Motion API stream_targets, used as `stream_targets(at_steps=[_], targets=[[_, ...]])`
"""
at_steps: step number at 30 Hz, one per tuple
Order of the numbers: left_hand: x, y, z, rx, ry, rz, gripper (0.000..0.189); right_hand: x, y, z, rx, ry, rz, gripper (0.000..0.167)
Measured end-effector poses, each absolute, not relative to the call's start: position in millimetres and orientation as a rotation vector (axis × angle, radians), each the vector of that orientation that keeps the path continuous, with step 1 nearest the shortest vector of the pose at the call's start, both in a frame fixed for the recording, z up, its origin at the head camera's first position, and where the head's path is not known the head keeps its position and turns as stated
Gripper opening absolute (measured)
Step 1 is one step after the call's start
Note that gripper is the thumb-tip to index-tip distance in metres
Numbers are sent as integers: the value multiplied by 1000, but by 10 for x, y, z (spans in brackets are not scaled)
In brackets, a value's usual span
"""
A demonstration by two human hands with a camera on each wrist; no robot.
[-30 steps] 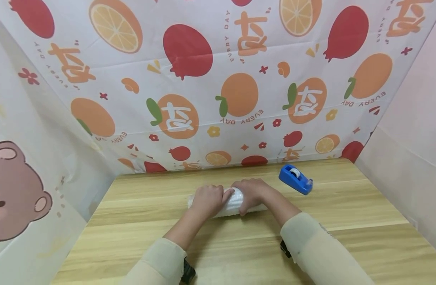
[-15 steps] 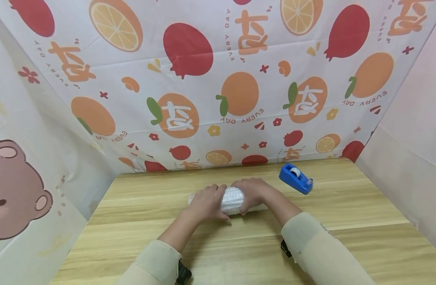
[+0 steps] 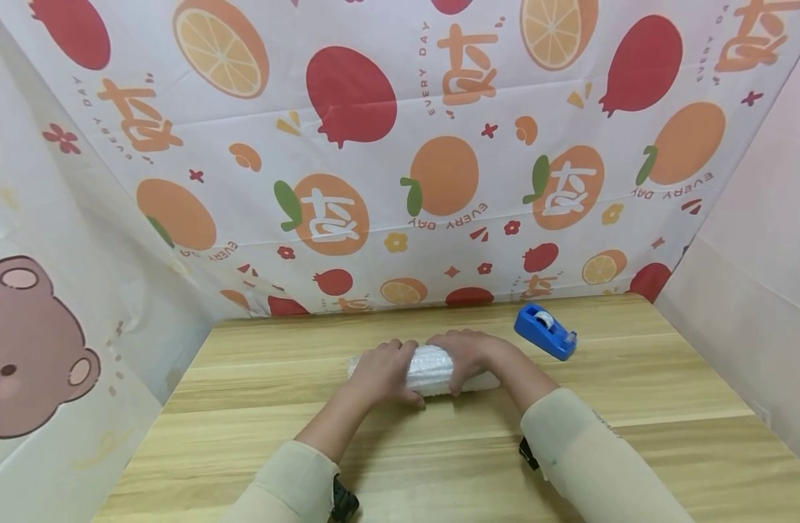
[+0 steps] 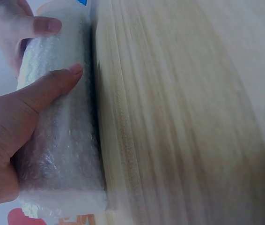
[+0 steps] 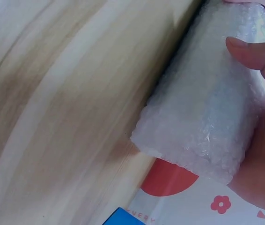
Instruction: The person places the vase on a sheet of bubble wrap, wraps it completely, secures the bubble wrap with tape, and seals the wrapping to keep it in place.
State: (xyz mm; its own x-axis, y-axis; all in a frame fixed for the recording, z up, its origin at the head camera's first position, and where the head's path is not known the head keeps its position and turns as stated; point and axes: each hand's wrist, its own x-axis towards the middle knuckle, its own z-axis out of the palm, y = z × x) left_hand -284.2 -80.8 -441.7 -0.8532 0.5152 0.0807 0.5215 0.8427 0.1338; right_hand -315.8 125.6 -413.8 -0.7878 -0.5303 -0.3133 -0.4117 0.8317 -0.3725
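A cylindrical roll of clear bubble wrap (image 3: 429,369) lies lengthwise, left to right, on the wooden table. My left hand (image 3: 382,372) grips its left part from above, the thumb down along the near side. Close beside it, my right hand (image 3: 464,356) holds the right part with its thumb on the near side too. In the left wrist view the roll (image 4: 62,150) shows a squarish, loose-edged end, and the left thumb presses its surface. From the right wrist, the other end of the roll (image 5: 202,112) sticks out past the right hand (image 5: 263,140). Whatever is inside the wrap is hidden.
Behind the roll to the right stands a blue tape dispenser (image 3: 545,331) with a roll of tape in it. The wooden table (image 3: 256,407) ends at a fruit-print curtain (image 3: 374,174) at the back. A bear-print sheet (image 3: 34,349) hangs at the left.
My left thumb has come down from the top of the roll to its near side, the fingers staying over it. The right hand keeps its grip; the head view shifts slightly.
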Motion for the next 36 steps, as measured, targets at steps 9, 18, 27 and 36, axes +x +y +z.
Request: stream_targets(at_steps=[9,18,27,36], targets=[[-2858,-801,-4417,-826,-2988,-255,88,-3158,1267,-4169,-690,2630,-431,84],[-2869,-814,-4433,-826,-2987,-251,89,-3164,1272,-4206,-709,2644,-445,82],[-2904,-822,-4422,-838,-2995,-270,86,-3200,1278,-4199,-711,2618,-481,80],[-2966,-834,-4407,-875,-3041,-321,85,-3240,1269,-4172,-658,2522,-529,78]])
